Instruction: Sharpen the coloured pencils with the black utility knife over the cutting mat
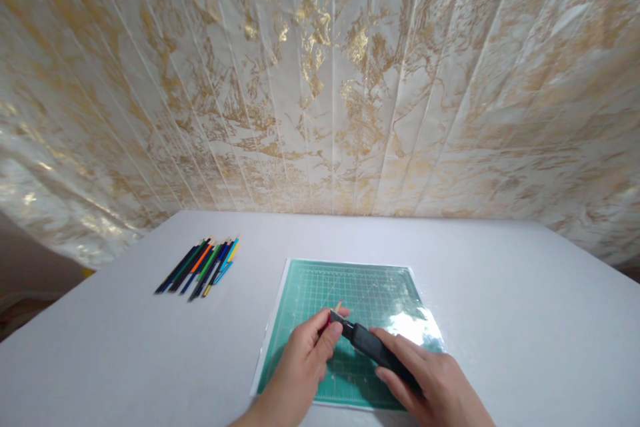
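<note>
My left hand (311, 355) is closed around a pencil (339, 306), whose pale wooden tip points up and away from me; a bit of red shows between the fingers and the rest is hidden. In my right hand (425, 373) is a black-handled utility knife (373, 345), gripped along its handle. The blade lies against the pencil near its tip, and my left thumb rests close to the blade. Both hands are over a green gridded cutting mat (360, 280) with a pale border.
A bundle of colored pencils (200, 267) lies on the white table (125, 340) to the left of the mat. Glare covers part of the mat's right side. Behind the table's far edge hangs a white and gold patterned sheet (320, 80).
</note>
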Motion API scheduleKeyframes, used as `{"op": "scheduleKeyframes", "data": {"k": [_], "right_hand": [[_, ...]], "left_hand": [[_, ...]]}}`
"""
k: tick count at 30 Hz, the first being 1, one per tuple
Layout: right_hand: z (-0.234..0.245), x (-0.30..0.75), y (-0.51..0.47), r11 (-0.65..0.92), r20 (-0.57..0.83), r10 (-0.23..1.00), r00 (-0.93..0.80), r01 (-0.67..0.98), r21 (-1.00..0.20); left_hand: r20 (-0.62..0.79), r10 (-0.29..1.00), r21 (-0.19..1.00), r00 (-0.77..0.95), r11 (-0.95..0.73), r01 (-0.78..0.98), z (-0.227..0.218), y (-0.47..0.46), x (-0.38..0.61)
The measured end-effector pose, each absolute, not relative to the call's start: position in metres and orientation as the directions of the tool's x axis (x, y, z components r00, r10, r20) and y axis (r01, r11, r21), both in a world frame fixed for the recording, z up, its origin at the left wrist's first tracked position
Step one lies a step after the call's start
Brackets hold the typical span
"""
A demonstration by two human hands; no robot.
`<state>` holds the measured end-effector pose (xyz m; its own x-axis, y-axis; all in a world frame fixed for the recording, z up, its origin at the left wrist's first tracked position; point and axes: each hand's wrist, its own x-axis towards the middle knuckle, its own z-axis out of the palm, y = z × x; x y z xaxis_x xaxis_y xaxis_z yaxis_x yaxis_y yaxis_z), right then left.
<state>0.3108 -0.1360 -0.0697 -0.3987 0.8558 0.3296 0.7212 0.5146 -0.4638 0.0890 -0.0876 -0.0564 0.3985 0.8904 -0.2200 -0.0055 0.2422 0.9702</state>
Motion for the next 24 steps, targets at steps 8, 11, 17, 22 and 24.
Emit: {"op": "scheduleKeyframes", "data": {"k": [8,11,17,22,24], "right_hand": [[-0.0641,0.3088,-0.1378,0.487,0.283,0.873,-0.397,0.696,-0.527],[-0.0626,0.3086,-0.138,0.484,0.282,0.875,-0.394,0.699,-0.526],[-0.0633,0.3086,-0.1373,0.493,0.294,0.87,-0.396,0.708,-0.505],[-0.0657,0.3084,-0.1371,0.498,0.305,0.867,-0.394,0.711,-0.496],[-0.0668,0.3087,-0.1371,0.503,0.31,0.864,-0.397,0.71,-0.493]], "left_hand": [[-0.201,0.903,0.979,0.38,0.202,0.037,-0.0564,-0.0876,0.0878],[-0.204,0.91,0.978,0.36,0.202,0.045,-0.0549,-0.0885,0.0878],[-0.194,0.911,0.981,0.365,0.181,0.07,-0.0556,-0.0879,0.0867],[-0.174,0.906,0.985,0.387,0.154,0.083,-0.057,-0.0873,0.0858],[-0.159,0.91,0.987,0.384,0.14,0.078,-0.057,-0.0869,0.0864]]}}
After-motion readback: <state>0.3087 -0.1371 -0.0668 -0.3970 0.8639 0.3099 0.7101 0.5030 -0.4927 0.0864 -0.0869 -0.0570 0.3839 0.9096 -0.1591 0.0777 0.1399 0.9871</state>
